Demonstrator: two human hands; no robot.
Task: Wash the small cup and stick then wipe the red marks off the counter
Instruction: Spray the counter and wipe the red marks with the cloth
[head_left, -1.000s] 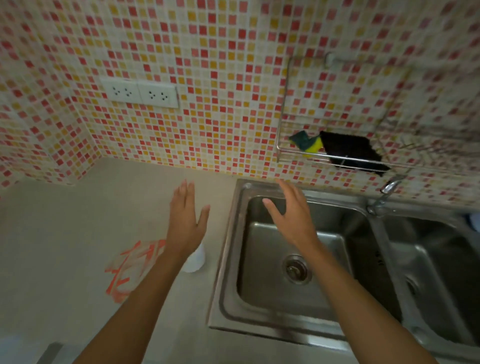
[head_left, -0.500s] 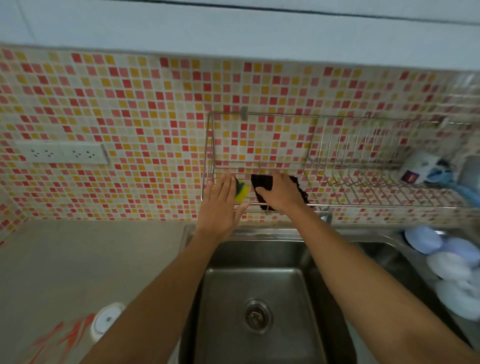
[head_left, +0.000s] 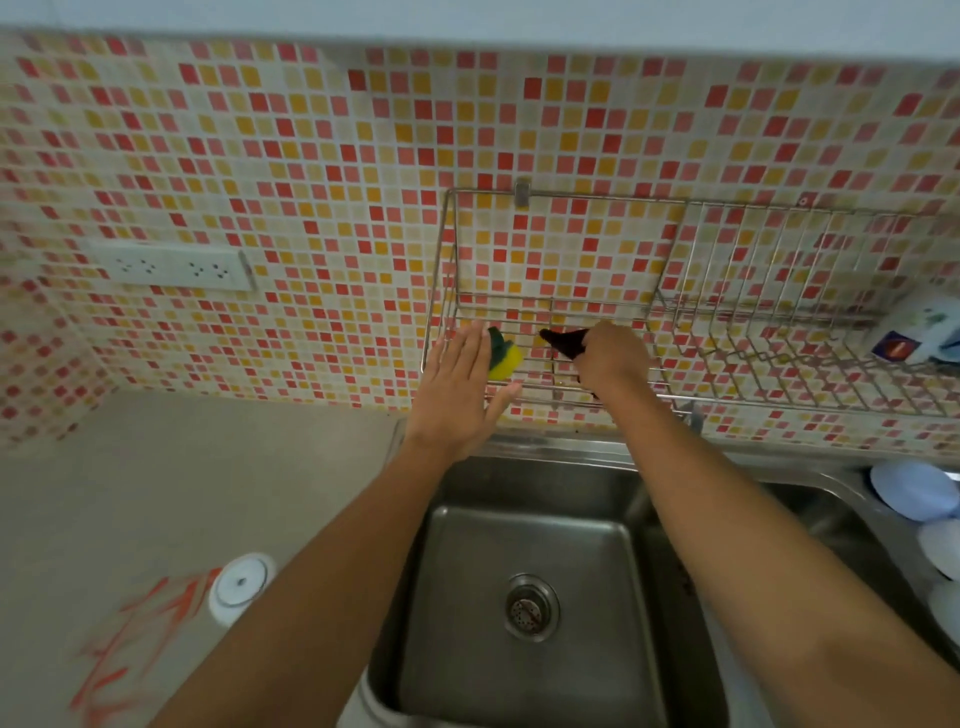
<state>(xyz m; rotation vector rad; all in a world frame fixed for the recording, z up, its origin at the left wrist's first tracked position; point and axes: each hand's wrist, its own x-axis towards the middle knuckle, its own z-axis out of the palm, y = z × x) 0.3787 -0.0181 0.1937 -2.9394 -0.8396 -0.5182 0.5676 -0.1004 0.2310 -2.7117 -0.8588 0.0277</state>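
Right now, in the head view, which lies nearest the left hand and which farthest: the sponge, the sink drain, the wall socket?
From the left hand:
1. Sponge, in the wire rack, right beside the fingers.
2. Sink drain, below in the basin.
3. Wall socket, far left on the tiles.

Both bare forearms extend forward and upward, roughly parallel. The left hand (head_left: 460, 392) is flat, back toward the viewer, fingers straight and together, thumb spread. The right hand (head_left: 610, 361) is curled, knuckles up, gripping a dark cloth (head_left: 563, 340).
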